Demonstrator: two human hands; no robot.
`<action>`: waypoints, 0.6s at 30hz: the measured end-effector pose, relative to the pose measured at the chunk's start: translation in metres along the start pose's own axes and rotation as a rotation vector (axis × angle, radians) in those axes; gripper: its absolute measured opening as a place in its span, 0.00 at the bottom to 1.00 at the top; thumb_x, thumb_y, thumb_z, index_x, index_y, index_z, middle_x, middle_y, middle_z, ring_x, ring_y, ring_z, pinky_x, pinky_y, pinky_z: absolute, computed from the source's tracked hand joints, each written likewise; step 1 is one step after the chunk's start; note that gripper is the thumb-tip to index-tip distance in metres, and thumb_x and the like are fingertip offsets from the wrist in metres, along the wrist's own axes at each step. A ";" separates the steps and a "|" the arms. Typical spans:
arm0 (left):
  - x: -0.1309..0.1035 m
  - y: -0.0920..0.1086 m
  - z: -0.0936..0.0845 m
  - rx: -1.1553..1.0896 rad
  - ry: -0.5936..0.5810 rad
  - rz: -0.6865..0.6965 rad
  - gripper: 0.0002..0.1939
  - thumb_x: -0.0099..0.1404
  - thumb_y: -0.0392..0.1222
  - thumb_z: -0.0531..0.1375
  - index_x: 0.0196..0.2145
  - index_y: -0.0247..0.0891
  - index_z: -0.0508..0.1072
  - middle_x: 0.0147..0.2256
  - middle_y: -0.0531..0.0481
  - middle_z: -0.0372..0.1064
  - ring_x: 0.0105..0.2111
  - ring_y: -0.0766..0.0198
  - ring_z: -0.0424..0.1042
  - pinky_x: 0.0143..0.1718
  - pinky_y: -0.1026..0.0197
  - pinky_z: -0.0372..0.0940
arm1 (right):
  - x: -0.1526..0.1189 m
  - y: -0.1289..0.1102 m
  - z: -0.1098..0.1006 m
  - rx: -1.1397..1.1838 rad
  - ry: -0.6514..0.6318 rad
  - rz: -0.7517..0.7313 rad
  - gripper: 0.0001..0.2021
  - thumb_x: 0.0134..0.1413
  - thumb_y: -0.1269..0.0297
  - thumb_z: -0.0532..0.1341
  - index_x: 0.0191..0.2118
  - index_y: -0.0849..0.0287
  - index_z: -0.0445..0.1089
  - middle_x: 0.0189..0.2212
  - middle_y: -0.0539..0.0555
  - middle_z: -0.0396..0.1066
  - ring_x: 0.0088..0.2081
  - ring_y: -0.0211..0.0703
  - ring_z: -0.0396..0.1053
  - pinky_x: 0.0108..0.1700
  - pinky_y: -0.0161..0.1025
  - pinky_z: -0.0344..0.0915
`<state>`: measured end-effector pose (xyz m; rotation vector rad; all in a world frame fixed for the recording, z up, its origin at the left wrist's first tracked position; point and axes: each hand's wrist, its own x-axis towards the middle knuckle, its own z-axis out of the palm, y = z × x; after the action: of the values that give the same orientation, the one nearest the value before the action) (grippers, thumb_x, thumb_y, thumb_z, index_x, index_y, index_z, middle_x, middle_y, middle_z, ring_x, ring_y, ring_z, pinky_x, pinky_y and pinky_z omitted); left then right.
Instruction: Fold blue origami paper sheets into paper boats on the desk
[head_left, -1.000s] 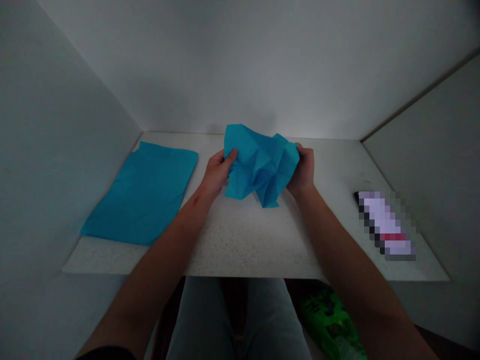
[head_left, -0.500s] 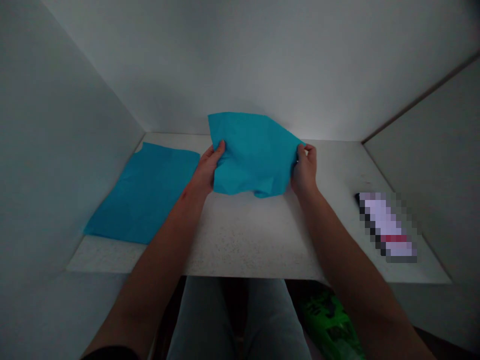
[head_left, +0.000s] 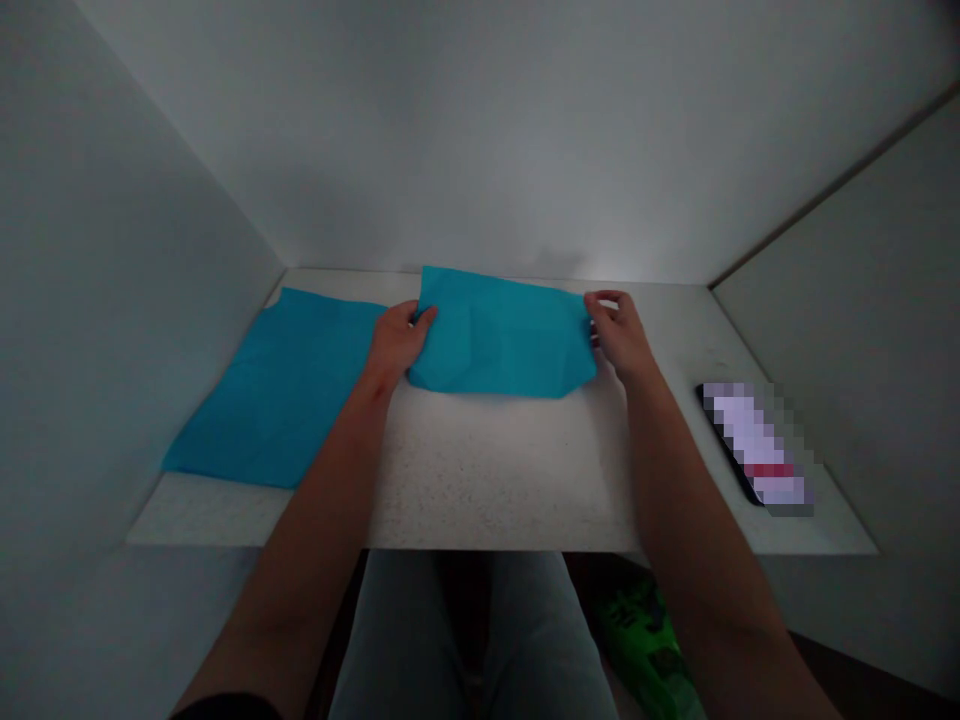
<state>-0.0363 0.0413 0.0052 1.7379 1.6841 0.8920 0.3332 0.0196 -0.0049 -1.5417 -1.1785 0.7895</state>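
Note:
A blue cloth (head_left: 506,340), thin and with faint creases, is stretched between my two hands over the white tabletop (head_left: 495,470). My left hand (head_left: 400,338) pinches its left edge, thumb on top. At the opposite end my right hand (head_left: 616,328) grips the upper right corner between thumb and fingers. The cloth's lower corners look rounded or folded under. To the left, beside my left forearm, a larger blue sheet (head_left: 277,390) of similar colour lies flat.
A phone (head_left: 754,440), blurred by pixels, lies at the right of the table. White walls (head_left: 487,130) close in the back and both sides. Below the front edge, at the right, is a green bag (head_left: 645,640); my legs (head_left: 397,630) are under the table.
Both hands have spread slightly apart, and the cloth has come down at its top edge. It now looks flatter and straighter along the bottom. The view has shifted a little.

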 end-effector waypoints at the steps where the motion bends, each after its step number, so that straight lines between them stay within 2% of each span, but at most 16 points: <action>1: 0.000 0.001 0.002 0.054 0.048 0.010 0.17 0.77 0.53 0.60 0.45 0.38 0.83 0.50 0.37 0.84 0.52 0.44 0.81 0.60 0.47 0.72 | -0.004 -0.002 0.001 -0.005 -0.064 0.037 0.39 0.53 0.32 0.73 0.59 0.50 0.65 0.35 0.52 0.75 0.32 0.46 0.72 0.30 0.40 0.69; 3: 0.001 0.001 0.004 0.133 0.108 0.004 0.18 0.79 0.52 0.57 0.46 0.38 0.82 0.50 0.36 0.83 0.53 0.44 0.80 0.59 0.48 0.71 | -0.011 -0.007 0.003 -0.027 -0.192 0.080 0.49 0.49 0.38 0.78 0.70 0.50 0.58 0.43 0.56 0.79 0.35 0.49 0.76 0.33 0.43 0.74; 5: 0.001 -0.002 0.005 0.198 0.132 -0.008 0.17 0.80 0.51 0.56 0.47 0.39 0.81 0.51 0.35 0.83 0.54 0.44 0.80 0.59 0.49 0.70 | -0.015 -0.011 0.002 -0.085 -0.302 0.087 0.53 0.50 0.42 0.77 0.75 0.48 0.53 0.44 0.56 0.80 0.31 0.48 0.74 0.29 0.43 0.73; 6: 0.001 -0.004 0.005 0.232 0.131 -0.012 0.17 0.80 0.51 0.56 0.47 0.40 0.81 0.50 0.35 0.83 0.54 0.44 0.80 0.58 0.49 0.71 | -0.016 -0.013 -0.001 -0.132 -0.345 0.079 0.50 0.54 0.43 0.75 0.76 0.48 0.54 0.43 0.56 0.81 0.29 0.46 0.72 0.27 0.42 0.71; 9: -0.001 -0.007 0.001 0.340 0.103 -0.042 0.16 0.80 0.51 0.57 0.48 0.41 0.81 0.49 0.35 0.82 0.53 0.43 0.79 0.57 0.46 0.72 | -0.015 -0.016 -0.016 -0.348 -0.406 0.023 0.34 0.60 0.50 0.70 0.69 0.49 0.68 0.37 0.53 0.80 0.25 0.43 0.69 0.26 0.42 0.68; 11: -0.004 -0.004 0.000 0.403 0.143 -0.037 0.17 0.77 0.51 0.61 0.55 0.39 0.80 0.54 0.32 0.80 0.56 0.40 0.78 0.58 0.42 0.72 | -0.014 -0.018 -0.028 -0.552 -0.373 -0.034 0.27 0.58 0.56 0.71 0.63 0.50 0.76 0.34 0.52 0.78 0.28 0.46 0.72 0.33 0.45 0.73; 12: -0.007 -0.001 0.001 0.425 0.191 -0.005 0.22 0.74 0.51 0.64 0.60 0.38 0.78 0.58 0.30 0.78 0.59 0.38 0.76 0.61 0.40 0.72 | -0.014 -0.019 -0.032 -0.654 -0.333 -0.073 0.25 0.56 0.58 0.72 0.60 0.51 0.79 0.32 0.52 0.78 0.30 0.49 0.74 0.37 0.47 0.75; 14: -0.013 0.009 0.007 0.447 0.278 0.132 0.34 0.71 0.50 0.68 0.70 0.36 0.70 0.68 0.28 0.69 0.68 0.36 0.70 0.68 0.37 0.67 | -0.016 -0.023 -0.034 -0.795 -0.207 -0.183 0.22 0.56 0.60 0.72 0.56 0.54 0.82 0.35 0.56 0.79 0.37 0.55 0.78 0.46 0.53 0.77; 15: -0.017 0.014 0.012 0.453 0.275 0.223 0.37 0.72 0.51 0.67 0.73 0.36 0.67 0.72 0.29 0.65 0.72 0.37 0.65 0.72 0.37 0.63 | -0.018 -0.025 -0.029 -0.812 -0.142 -0.255 0.21 0.58 0.60 0.70 0.57 0.55 0.82 0.39 0.59 0.80 0.41 0.58 0.79 0.49 0.55 0.77; 17: -0.024 0.023 0.025 0.475 0.155 0.381 0.38 0.76 0.54 0.63 0.77 0.38 0.63 0.77 0.34 0.58 0.78 0.41 0.55 0.78 0.38 0.54 | -0.026 -0.030 -0.009 -0.760 -0.069 -0.418 0.22 0.67 0.59 0.63 0.62 0.58 0.79 0.52 0.67 0.80 0.50 0.62 0.80 0.56 0.59 0.77; 18: -0.028 0.026 0.033 0.497 0.058 0.428 0.39 0.78 0.57 0.61 0.78 0.37 0.62 0.79 0.35 0.54 0.81 0.41 0.50 0.80 0.38 0.49 | -0.031 -0.032 0.005 -0.711 -0.086 -0.496 0.23 0.72 0.59 0.58 0.66 0.58 0.76 0.58 0.68 0.79 0.56 0.62 0.79 0.60 0.60 0.76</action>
<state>0.0058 0.0135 0.0025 2.4942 1.6993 0.7405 0.3095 -0.0073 0.0220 -1.6509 -1.9411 0.0922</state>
